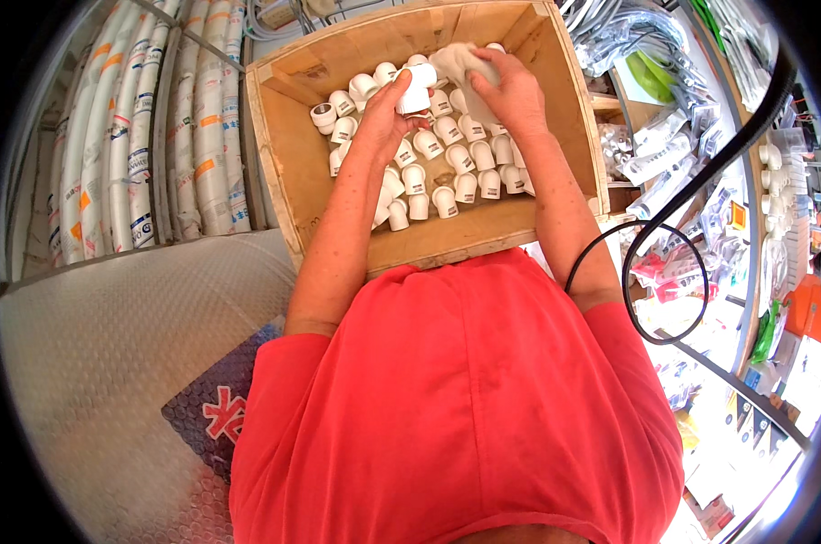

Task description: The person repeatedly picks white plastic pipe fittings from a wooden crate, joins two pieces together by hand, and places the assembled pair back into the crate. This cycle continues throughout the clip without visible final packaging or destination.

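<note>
A red shirt [465, 408], cut off below, fills the head view's lower middle. Over a wooden box [456, 247] of pipe elbows [446, 202], the fingers of the left hand [390, 113] pinch a white fitting [417, 91], partly hiding it; the right hand [513, 91] clutches a pale cloth [454, 63], hard to make out.

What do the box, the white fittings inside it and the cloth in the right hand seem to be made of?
Box: wood, matte; tan boards with uneven tone and worn edges.
White fittings: probably rigid plastic, smooth; evenly white, rounded elbow shapes.
Cloth in the right hand: apparently soft fabric, dull; it bunches loosely, fibre unclear.
</note>
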`<move>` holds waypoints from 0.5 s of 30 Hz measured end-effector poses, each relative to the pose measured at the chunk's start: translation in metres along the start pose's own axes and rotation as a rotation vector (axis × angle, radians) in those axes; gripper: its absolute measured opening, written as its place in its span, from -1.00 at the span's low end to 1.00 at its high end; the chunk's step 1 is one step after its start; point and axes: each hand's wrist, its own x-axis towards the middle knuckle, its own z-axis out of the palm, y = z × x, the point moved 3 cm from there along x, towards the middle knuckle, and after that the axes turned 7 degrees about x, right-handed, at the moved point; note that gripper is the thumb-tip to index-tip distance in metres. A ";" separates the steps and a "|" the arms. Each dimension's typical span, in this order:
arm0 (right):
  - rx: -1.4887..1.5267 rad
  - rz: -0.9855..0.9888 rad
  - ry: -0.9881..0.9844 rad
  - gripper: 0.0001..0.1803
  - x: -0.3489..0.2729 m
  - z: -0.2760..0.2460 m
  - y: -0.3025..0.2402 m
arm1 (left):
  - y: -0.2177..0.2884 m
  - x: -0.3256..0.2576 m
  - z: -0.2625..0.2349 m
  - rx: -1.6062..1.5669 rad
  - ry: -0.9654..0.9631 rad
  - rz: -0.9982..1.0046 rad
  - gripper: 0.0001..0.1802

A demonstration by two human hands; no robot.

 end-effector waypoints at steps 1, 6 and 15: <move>0.061 -0.073 0.030 -0.62 0.000 -0.001 -0.006 | -0.001 0.000 0.000 -0.008 0.015 -0.004 -0.62; 0.232 -0.227 -0.066 -0.63 -0.010 0.017 -0.020 | -0.010 0.005 -0.005 -0.106 0.047 -0.025 -0.60; 0.122 -0.196 0.043 -0.65 -0.004 0.005 -0.016 | -0.006 0.006 -0.008 -0.115 0.055 0.001 -0.56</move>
